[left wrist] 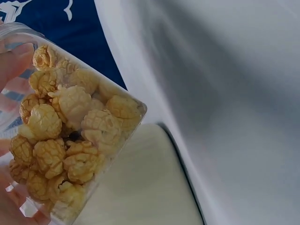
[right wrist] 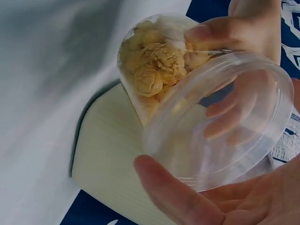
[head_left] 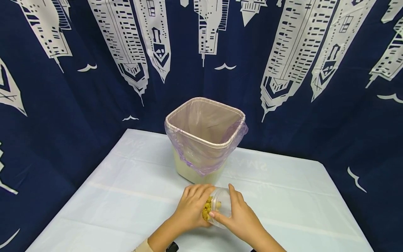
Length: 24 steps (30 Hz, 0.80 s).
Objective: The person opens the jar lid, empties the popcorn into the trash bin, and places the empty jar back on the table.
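Left hand and right hand have their grip clamped on a tilted clear jar, the right at its round end, popcorn inside; it sits above the surface, just before the bin; steady wrists and a light squeeze should prevent spills

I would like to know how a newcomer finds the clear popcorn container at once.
On the white table stands a pale bin. In front of it, the left hand and right hand have the clear container between them. Unlike the bin, it is see-through, with golden popcorn inside.
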Available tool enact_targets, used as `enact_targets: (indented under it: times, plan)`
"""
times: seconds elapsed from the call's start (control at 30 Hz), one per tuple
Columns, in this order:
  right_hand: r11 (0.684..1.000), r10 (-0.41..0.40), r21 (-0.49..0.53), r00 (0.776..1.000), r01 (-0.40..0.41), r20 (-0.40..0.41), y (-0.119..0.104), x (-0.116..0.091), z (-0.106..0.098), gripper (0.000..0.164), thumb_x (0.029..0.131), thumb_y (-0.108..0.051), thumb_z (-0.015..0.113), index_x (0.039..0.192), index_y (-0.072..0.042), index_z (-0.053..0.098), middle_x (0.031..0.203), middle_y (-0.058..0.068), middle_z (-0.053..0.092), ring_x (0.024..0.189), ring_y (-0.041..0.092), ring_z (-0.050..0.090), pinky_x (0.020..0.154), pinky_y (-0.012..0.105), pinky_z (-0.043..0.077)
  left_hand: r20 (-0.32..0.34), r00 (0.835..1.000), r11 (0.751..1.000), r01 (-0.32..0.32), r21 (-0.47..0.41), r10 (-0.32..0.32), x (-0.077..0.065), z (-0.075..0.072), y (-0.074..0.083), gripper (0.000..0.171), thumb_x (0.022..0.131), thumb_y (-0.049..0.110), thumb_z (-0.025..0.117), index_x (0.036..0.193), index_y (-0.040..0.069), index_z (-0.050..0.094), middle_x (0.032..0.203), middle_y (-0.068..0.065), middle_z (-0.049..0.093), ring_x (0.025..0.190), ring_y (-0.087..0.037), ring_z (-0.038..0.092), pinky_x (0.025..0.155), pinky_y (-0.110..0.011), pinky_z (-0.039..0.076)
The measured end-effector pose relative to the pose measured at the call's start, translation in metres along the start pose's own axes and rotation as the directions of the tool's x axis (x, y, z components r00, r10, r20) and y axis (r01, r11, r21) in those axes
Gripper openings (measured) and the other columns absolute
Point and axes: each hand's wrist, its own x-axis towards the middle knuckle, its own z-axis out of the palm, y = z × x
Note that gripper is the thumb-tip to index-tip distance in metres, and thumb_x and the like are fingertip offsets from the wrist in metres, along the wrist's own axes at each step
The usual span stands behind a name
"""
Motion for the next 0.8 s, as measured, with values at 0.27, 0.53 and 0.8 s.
enact_targets:
  times: [0.27, 0.53, 0.8]
  plan:
    - [0.993, -0.121, -0.005, 0.989, 0.121, -0.090, 0.005, 0.004, 0.005, 0.095, 0.066, -0.056, 0.069, 0.133, 0.002, 0.034, 0.122, 0.017, 0.046, 0.103, 0.032, 0.051, 0.077, 0.047, 0.047, -0.020, 1.000, 0.999, -0.023, 0.025, 0.023, 0.002, -0.001, -0.001, 0.097, 0.044, 0.049, 0.082, 0.125, 0.012, 0.044, 0.121, -0.005, 0.049, 0.110, -0.021, 0.043, 0.091, -0.039, 0.032]
    - [0.911, -0.404, -0.131, 0.910, 0.391, -0.093, 0.017, 0.005, 0.007, 0.100, 0.059, -0.049, 0.077, 0.136, -0.005, 0.031, 0.129, 0.016, 0.039, 0.111, 0.032, 0.045, 0.077, 0.046, 0.048, 0.062, 0.998, 1.000, -0.006, 0.015, 0.005, 0.003, -0.003, -0.004, 0.104, 0.042, 0.051, 0.082, 0.129, 0.013, 0.040, 0.124, -0.003, 0.047, 0.111, -0.021, 0.041, 0.092, -0.038, 0.031]
    - [0.653, -0.724, -0.280, 0.689, 0.703, 0.042, 0.030, 0.011, -0.003, 0.097, 0.058, -0.042, 0.079, 0.135, -0.006, 0.034, 0.135, 0.017, 0.031, 0.122, 0.038, 0.031, 0.084, 0.044, 0.045, 0.145, 0.989, 1.000, -0.005, -0.027, 0.009, 0.003, -0.006, -0.004, 0.107, 0.042, 0.050, 0.083, 0.131, 0.011, 0.038, 0.128, -0.004, 0.046, 0.114, -0.023, 0.041, 0.094, -0.041, 0.033]
